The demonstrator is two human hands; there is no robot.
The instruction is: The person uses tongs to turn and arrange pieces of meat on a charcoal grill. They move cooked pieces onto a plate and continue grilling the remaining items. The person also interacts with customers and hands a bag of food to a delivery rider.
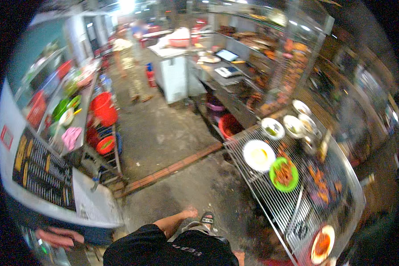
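My left hand (pixel 190 211) hangs low over the concrete floor, near my sandalled foot; it is blurred and nothing shows in it. Part of my right arm shows at the bottom edge. A small skin-coloured patch by the oval dish of red sauce (pixel 322 244) may be my right hand, but its grip is hidden. On the metal grill rack (pixel 262 199) are a green bowl of orange-brown food (pixel 283 174), a white plate with a yellow centre (pixel 259 155) and metal tongs (pixel 297 207). Orange pieces of food (pixel 319 183) lie over dark coals.
Several small bowls (pixel 272 128) stand at the rack's far end. A brick kerb (pixel 176 168) crosses the floor. At left are a metal table (pixel 86 123) with baskets and a red bucket (pixel 103 108). A person (pixel 128 63) stands farther back, left of a white cabinet (pixel 174 78).
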